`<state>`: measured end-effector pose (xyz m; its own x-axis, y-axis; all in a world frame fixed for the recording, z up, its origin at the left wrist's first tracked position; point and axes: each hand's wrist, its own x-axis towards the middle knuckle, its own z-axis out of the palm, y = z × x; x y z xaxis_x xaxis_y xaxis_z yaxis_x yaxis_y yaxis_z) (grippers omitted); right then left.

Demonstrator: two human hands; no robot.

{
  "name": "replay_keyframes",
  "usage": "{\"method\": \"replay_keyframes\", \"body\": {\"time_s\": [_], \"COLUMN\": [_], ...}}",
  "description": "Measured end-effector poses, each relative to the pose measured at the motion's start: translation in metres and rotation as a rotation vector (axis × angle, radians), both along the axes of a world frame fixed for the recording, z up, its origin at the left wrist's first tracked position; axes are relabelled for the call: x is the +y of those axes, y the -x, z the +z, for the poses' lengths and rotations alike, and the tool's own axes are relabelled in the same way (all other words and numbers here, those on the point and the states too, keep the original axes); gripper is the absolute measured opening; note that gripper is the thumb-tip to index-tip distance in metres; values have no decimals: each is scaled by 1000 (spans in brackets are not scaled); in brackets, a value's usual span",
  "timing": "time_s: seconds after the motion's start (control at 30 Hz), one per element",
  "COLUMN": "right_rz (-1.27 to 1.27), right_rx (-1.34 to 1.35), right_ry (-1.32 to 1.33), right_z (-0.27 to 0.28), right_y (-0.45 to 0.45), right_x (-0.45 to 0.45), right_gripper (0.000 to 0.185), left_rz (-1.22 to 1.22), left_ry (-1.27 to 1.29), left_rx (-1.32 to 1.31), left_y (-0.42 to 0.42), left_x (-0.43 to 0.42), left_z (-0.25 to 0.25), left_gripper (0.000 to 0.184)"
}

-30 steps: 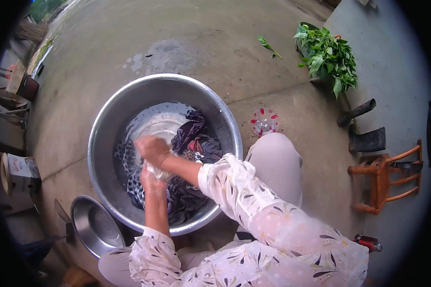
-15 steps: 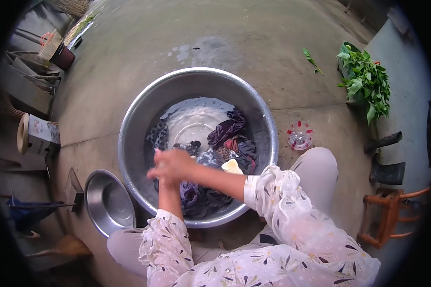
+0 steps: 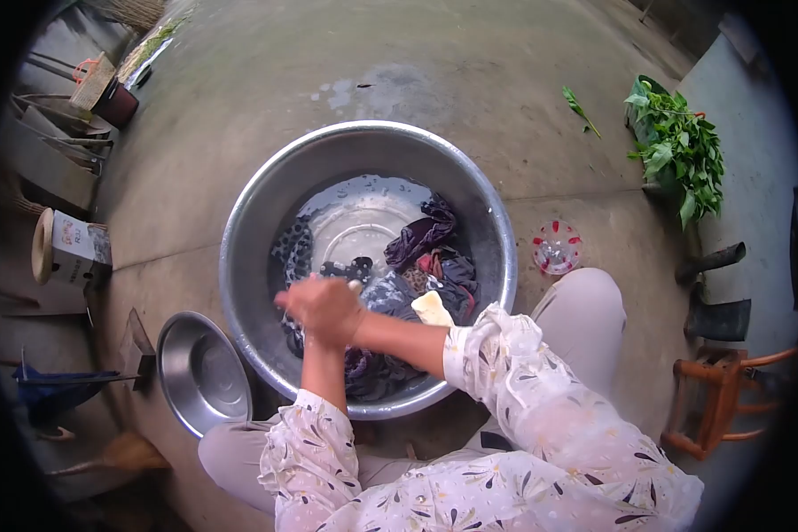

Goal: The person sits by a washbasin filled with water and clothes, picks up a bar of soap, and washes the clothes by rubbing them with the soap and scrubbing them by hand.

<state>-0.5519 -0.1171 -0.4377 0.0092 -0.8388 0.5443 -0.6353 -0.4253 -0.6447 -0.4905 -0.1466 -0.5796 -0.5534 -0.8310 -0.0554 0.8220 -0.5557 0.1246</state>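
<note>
A large metal basin (image 3: pixel 266 195) holds water and wet dark clothes (image 3: pixel 421 239), some purple, some patterned. Over its lower left part my right hand (image 3: pixel 330 309) lies across my left hand (image 3: pixel 303 306), the two pressed together. Blur and overlap hide most of the left fingers, and whatever is between the palms cannot be made out. A pale yellow block (image 3: pixel 432 309) like soap rests on the clothes beside my right forearm.
A smaller metal basin (image 3: pixel 204 372) is at the lower left. On the right are a clear bowl with red marks (image 3: pixel 557 248), leafy greens (image 3: pixel 678 151), dark boots (image 3: pixel 718 315) and a wooden chair (image 3: pixel 705 403). A white box (image 3: pixel 73 248) stands left.
The view has shifted, so the basin appears farther right. The pale cloth bunched in my hands a second ago is no longer seen there. The yellow block now shows on the clothes.
</note>
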Motion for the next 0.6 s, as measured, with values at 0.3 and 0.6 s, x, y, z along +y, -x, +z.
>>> {"method": "replay_keyframes", "body": {"time_s": [0.3,0.6], "right_rz": [-148,562], "right_rx": [-767,-973], "right_ry": [-857,-1220], "right_z": [-75,-65], "right_y": [108,146], "right_x": [-65,-31], "right_gripper": [58,46], "left_rz": [-303,358], "left_ry": [-198,82], "left_rx": [-651,-1037], "left_y": [30,-28], "left_x": [8,-31], "left_z": [134,116], "left_gripper": [37,25]}}
